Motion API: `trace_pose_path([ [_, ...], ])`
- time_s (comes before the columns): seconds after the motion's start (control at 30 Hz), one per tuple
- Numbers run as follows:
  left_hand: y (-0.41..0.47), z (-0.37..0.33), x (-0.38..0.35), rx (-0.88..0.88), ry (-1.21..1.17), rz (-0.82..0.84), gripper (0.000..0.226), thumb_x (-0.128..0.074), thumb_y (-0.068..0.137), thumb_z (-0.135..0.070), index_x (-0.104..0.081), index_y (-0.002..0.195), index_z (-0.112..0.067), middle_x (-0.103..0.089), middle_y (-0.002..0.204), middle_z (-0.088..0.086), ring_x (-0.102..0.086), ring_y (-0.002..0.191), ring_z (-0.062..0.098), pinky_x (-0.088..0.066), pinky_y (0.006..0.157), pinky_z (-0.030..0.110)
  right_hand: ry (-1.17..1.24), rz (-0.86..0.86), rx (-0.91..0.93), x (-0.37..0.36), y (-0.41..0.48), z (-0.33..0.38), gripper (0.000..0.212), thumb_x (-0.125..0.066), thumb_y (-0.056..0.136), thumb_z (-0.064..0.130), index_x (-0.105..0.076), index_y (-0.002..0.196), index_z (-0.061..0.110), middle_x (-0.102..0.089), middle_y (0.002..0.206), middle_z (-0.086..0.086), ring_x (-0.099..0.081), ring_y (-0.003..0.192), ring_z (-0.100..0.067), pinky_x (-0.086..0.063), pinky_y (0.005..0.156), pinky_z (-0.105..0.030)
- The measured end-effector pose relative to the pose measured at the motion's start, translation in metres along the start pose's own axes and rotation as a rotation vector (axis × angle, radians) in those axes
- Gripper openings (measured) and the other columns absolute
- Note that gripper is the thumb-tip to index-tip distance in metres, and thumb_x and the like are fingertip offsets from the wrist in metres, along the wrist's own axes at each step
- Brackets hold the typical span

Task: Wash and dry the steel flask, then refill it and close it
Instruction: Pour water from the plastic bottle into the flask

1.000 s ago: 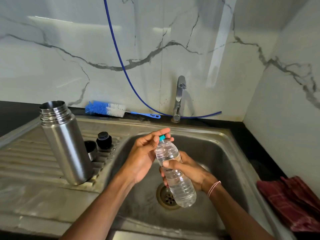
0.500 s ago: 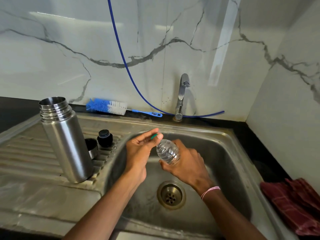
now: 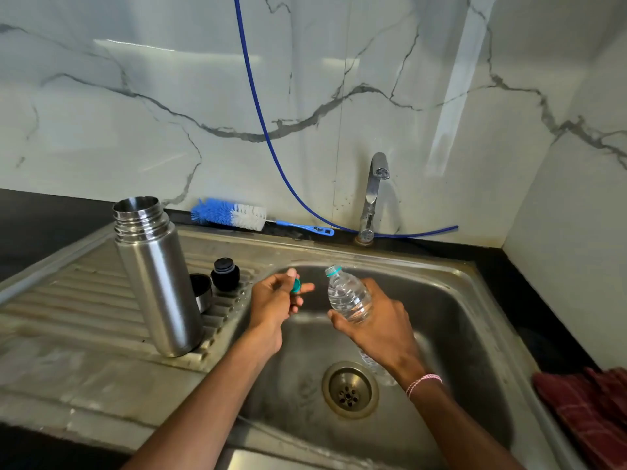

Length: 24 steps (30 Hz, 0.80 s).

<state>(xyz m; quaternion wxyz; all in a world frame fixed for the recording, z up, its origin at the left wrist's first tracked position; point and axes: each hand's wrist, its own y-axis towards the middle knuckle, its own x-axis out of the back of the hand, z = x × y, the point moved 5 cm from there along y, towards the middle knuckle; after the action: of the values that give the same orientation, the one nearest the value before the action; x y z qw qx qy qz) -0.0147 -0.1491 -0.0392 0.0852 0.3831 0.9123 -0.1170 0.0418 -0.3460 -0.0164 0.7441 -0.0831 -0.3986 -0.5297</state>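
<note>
The steel flask (image 3: pixel 156 276) stood upright and uncapped on the ribbed surface (image 3: pixel 84 300), at 9 o'clock from the hands, its inside hidden. Over the sink (image 3: pixel 458 317), the right hand (image 3: pixel 380 320) curled its fingers (image 3: pixel 342 317) round a clear bottle (image 3: pixel 347 296) of water, mouth open toward 11 o'clock. The left hand (image 3: pixel 274 300) pinched the teal cap (image 3: pixel 296 285).

- steel drainboard (image 3: pixel 68 300) — flask (image 3: pixel 156 276) upright, open; steel cup (image 3: pixel 202 295) and black stopper (image 3: pixel 225 274) just beside it
- black counter (image 3: pixel 34 218) — bottle brush (image 3: pixel 230 215) at back, red cloth (image 3: pixel 590 408) right
</note>
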Motion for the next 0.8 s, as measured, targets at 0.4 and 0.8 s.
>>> trace_pose_path([
  [0.4,0.126,-0.045,-0.008,-0.211,0.669,-0.318,0.028,-0.079,0.087,-0.010,-0.071,0.067,-0.027,-0.075,0.086,0.003,-0.075,0.071,0.026,-0.065,0.071,0.040,0.039,0.046,0.026,-0.007,0.005,-0.007,0.066,-0.068,0.062,0.079,-0.048,0.115,0.046,-0.073,0.092,0.015,-0.072,0.082,-0.006,-0.063,0.075,-0.037],
  [0.8,0.133,-0.056,-0.004,-0.210,1.056,-0.396,0.019,-0.072,0.090,-0.005,-0.071,0.109,-0.001,-0.068,0.111,0.019,-0.067,0.102,0.037,-0.059,0.079,0.042,0.137,-0.002,0.002,-0.006,0.005,-0.007,0.056,-0.077,0.066,0.072,-0.058,0.110,0.042,-0.074,0.084,0.018,-0.070,0.074,0.001,-0.062,0.073,-0.034],
])
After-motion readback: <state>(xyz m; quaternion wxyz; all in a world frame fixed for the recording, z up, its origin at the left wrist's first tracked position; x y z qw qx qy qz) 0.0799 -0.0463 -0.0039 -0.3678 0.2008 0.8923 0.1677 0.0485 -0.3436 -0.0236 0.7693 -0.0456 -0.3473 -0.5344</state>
